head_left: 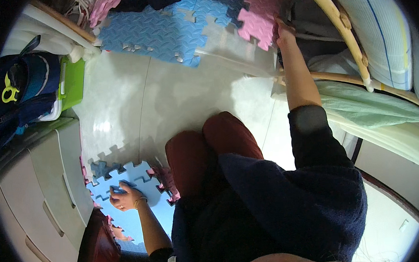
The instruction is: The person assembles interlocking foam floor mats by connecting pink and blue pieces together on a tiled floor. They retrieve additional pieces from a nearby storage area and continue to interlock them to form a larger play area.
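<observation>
white floor [179, 99] lies bare between mats; left hand [123, 197] presses flat on blue mat [140, 176] at 8 o'clock, right hand [282, 30] grips pink mat [260, 17] edge at 1 o'clock.

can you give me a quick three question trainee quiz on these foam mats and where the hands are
1. True or false: the left hand rests on a blue interlocking foam floor tile.
2. What colour is the jigsaw-edged foam tile that the right hand touches? A green, B pink, C white.
3. Fill in: the knees in dark red trousers are over a pale glossy ____.

Key: 1 true; 2 B; 3 floor.
</observation>
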Demonstrator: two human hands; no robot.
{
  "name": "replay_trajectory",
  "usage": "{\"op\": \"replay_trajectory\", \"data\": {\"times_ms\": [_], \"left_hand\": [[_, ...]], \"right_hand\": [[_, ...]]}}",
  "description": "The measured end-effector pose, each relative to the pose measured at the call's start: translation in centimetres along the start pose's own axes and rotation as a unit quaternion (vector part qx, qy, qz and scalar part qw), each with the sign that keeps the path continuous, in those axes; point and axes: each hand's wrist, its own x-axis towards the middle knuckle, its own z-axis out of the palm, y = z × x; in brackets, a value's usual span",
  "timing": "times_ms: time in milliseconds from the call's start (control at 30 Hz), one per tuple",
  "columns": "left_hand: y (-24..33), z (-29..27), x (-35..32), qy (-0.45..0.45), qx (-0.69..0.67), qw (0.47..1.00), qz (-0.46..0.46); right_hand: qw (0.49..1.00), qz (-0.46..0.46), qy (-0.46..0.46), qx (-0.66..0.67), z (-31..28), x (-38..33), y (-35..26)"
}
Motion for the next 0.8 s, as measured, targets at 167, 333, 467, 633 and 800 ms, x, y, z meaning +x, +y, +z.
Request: {"op": "replay_trajectory", "data": {"times_ms": [167,333,467,633,800], "left_hand": [[-1.6,-1.4,0.6,0.019,0.019,1.000,-0.013],[-0.4,-0.2,-0.1,-0.006,0.002,1.000,-0.005],[-0.8,-1.0,0.1,0.000,0.009,1.000,-0.018],[-1.0,-1.0,0.2,-0.006,0.022,1.000,-0.016],[-1.1,-0.7,0.1,0.001,0.029,0.999,-0.020]], "right_hand": [[0.965,0.032,-0.064,-0.254,3.7,-1.4,-0.4],[0.959,-0.049,0.029,-0.277,-0.4,4.4,3.3],[0.994,0.030,-0.023,-0.101,1.7,-1.3,0.6],[0.888,-0.118,0.010,-0.445,2.0,2.7,2.2],[0.922,-0.175,-0.043,-0.342,1.6,6.7,5.8]]}}
